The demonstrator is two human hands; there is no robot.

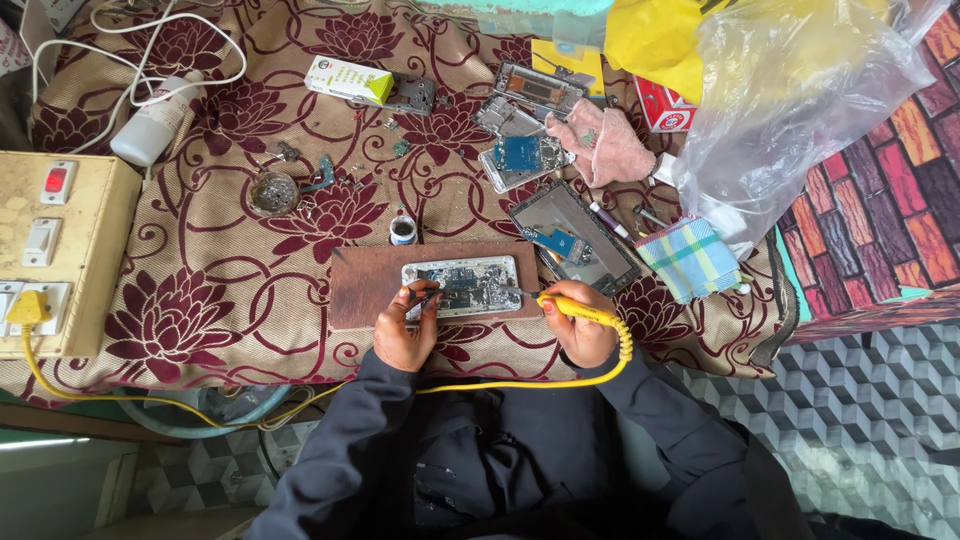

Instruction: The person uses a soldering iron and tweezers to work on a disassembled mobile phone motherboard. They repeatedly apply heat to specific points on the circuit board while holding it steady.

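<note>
You have five opened phones: one (462, 286) on the wooden board (365, 285), four more (572, 237) (522, 160) (540, 88) (505, 118) behind. Two hands (403, 328) (578, 325). One yellow soldering iron (575, 307). One white bottle (152, 122). Two small boxes (348, 79) (664, 107).

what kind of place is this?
Probably a small phone-repair bench. The right hand holds a yellow soldering iron to an opened phone on a wooden board; more dismantled phones lie on the floral cloth.
</note>
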